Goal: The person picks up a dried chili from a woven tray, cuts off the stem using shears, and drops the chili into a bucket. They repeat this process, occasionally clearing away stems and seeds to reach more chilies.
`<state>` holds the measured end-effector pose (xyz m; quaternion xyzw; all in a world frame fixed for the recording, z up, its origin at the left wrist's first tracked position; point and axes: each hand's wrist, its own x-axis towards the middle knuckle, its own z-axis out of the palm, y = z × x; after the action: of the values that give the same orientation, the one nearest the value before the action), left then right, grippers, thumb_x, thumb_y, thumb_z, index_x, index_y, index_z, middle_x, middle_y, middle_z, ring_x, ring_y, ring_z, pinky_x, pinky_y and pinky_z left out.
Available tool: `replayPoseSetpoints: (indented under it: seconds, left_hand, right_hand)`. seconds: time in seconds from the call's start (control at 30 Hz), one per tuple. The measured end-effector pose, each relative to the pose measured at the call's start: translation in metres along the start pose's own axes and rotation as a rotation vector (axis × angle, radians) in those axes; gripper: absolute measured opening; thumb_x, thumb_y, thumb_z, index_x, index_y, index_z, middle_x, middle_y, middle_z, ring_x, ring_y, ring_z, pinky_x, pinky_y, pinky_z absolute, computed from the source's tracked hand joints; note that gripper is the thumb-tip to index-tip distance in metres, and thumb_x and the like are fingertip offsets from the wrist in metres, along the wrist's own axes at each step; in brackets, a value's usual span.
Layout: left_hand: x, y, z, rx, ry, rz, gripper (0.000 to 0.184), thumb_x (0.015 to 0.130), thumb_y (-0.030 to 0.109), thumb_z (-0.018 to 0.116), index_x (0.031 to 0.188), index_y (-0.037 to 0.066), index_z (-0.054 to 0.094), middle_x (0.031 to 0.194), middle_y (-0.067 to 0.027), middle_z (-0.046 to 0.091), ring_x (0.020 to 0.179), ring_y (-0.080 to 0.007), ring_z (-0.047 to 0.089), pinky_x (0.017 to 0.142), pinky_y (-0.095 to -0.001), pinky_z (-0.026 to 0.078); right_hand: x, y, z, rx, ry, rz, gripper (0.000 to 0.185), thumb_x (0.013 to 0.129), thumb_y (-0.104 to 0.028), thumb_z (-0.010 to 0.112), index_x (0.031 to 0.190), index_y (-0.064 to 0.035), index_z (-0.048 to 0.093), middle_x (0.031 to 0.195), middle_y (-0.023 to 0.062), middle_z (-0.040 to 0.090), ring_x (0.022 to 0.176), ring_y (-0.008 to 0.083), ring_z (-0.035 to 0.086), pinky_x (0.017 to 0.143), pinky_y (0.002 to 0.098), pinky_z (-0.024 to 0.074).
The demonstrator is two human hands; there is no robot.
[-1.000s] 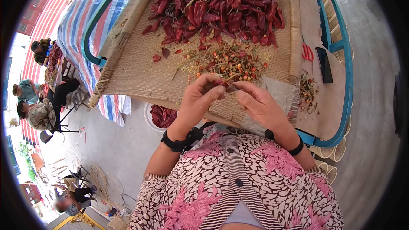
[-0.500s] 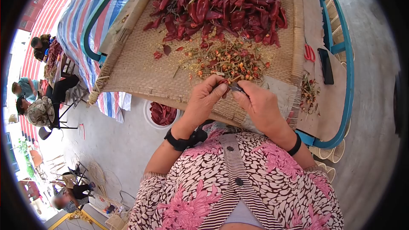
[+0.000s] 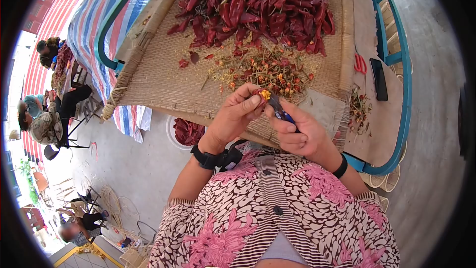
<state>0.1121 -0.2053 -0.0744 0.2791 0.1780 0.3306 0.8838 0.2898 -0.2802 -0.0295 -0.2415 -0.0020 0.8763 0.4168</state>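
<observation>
My left hand [image 3: 232, 114] is closed on a dried red chili pepper [image 3: 258, 97], its cut end showing yellow seeds. In my right hand [image 3: 303, 133] is a pair of small pliers [image 3: 283, 113] with dark jaws and blue-and-black handles; the jaws are up against the pepper's seedy end. Both hands are over the near edge of a woven tray [image 3: 163, 77]. Just beyond them lies a heap of cut stems and seeds [image 3: 270, 72]. A large pile of dried red peppers [image 3: 258, 7] covers the tray's far part.
Right of the tray, red-handled scissors [image 3: 360, 63], a black phone [image 3: 379, 79] and more stem scraps [image 3: 359, 109] lie on a board inside a teal metal frame [image 3: 406, 99]. Below the tray's left front, a white basin [image 3: 172, 131] holds red peppers. Several people sit at left.
My right hand has turned and drawn slightly back, so the pliers now show clearly. The pepper in my left hand now shows its yellow seeds.
</observation>
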Motion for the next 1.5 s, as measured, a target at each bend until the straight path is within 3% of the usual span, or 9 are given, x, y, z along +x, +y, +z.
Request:
replayPoseSetpoints:
  seconds: [0.13,0.33,0.43,0.6,0.77,0.87,1.23,1.37,1.5]
  left_hand:
    - [0.002,0.012,0.007,0.487,0.097,0.038,0.012,0.096,0.012,0.055,0.103,0.003,0.059,0.085,-0.0026,0.063,0.074,-0.0129,0.057,0.068,-0.0258,0.044]
    - [-0.004,0.013,0.022,1.508,0.087,0.18,0.012,0.087,0.007,0.06,0.097,0.001,0.058,0.081,-0.0168,0.059,0.076,-0.0315,0.06,0.067,-0.0369,0.046]
    - [-0.021,0.01,0.032,1.513,-0.053,0.147,0.013,0.085,0.007,0.061,0.097,0.002,0.058,0.082,-0.0176,0.059,0.078,-0.0362,0.058,0.068,-0.0391,0.046]
    - [-0.014,0.066,0.004,1.644,0.167,0.305,0.018,0.081,0.007,0.063,0.097,0.001,0.058,0.083,-0.016,0.061,0.079,-0.0323,0.061,0.069,-0.0391,0.047]
    - [0.028,0.156,-0.047,2.01,0.482,0.077,0.017,0.075,0.015,0.066,0.088,0.003,0.064,0.088,-0.0178,0.066,0.085,-0.0378,0.061,0.073,-0.0458,0.048]
    - [0.06,0.182,-0.09,2.387,0.518,0.226,0.019,0.076,0.022,0.067,0.084,0.004,0.066,0.09,-0.0171,0.067,0.083,-0.0372,0.063,0.076,-0.0466,0.051]
    - [0.142,0.172,-0.16,2.239,0.803,0.131,0.022,0.085,0.024,0.058,0.095,0.006,0.063,0.095,-0.0188,0.067,0.092,-0.0381,0.064,0.076,-0.0487,0.052]
    - [0.132,0.172,-0.158,2.122,0.761,0.315,0.032,0.076,0.028,0.068,0.097,0.005,0.064,0.088,-0.0177,0.067,0.085,-0.039,0.065,0.077,-0.048,0.051]
    - [0.103,0.18,-0.114,0.885,0.588,-0.062,0.018,0.086,0.022,0.069,0.092,0.006,0.065,0.068,-0.0031,0.063,0.063,-0.0185,0.065,0.058,-0.03,0.052]
  right_hand:
    - [0.004,0.012,0.003,-0.171,0.278,-0.155,0.032,0.102,-0.036,0.044,0.107,-0.0065,0.055,0.06,-0.0035,0.042,0.038,0.0035,0.031,0.034,0.0196,0.0251]
    - [0.014,0.015,-0.028,0.335,0.234,0.06,0.03,0.101,-0.037,0.045,0.094,-0.0095,0.052,0.061,-0.004,0.042,0.038,0.006,0.031,0.034,0.0216,0.0253]
    - [0.013,-0.009,-0.037,0.3,0.336,-0.186,0.031,0.1,-0.039,0.046,0.088,-0.011,0.05,0.061,-0.0037,0.042,0.039,0.0063,0.031,0.035,0.0222,0.0261]
    - [0.011,-0.009,-0.028,0.633,0.112,-0.042,0.041,0.1,-0.042,0.046,0.113,-0.0035,0.051,0.066,-0.0029,0.044,0.042,0.0052,0.034,0.037,0.0211,0.0283]
    - [0.006,-0.008,-0.025,0.325,0.075,-0.081,0.032,0.101,-0.034,0.047,0.111,-0.0043,0.052,0.065,-0.0036,0.041,0.042,0.0043,0.034,0.037,0.02,0.0269]
    - [-0.001,0.001,-0.012,0.132,0.185,-0.089,0.021,0.101,-0.023,0.047,0.11,-0.0051,0.053,0.066,-0.0042,0.041,0.043,0.004,0.033,0.038,0.0197,0.0264]
    - [-0.018,0.005,-0.011,0.046,0.232,-0.19,0.019,0.101,-0.021,0.046,0.11,-0.0053,0.051,0.066,-0.0048,0.04,0.043,0.0042,0.031,0.038,0.0204,0.0261]
    - [-0.025,0.004,-0.016,0.014,0.263,-0.23,0.017,0.101,-0.02,0.046,0.109,-0.0069,0.051,0.067,-0.0051,0.041,0.043,0.0037,0.032,0.038,0.0205,0.0263]
    - [-0.02,0.003,-0.009,-0.165,0.338,-0.284,0.013,0.099,-0.02,0.048,0.106,-0.009,0.051,0.067,-0.005,0.042,0.044,0.0035,0.033,0.038,0.0211,0.0257]
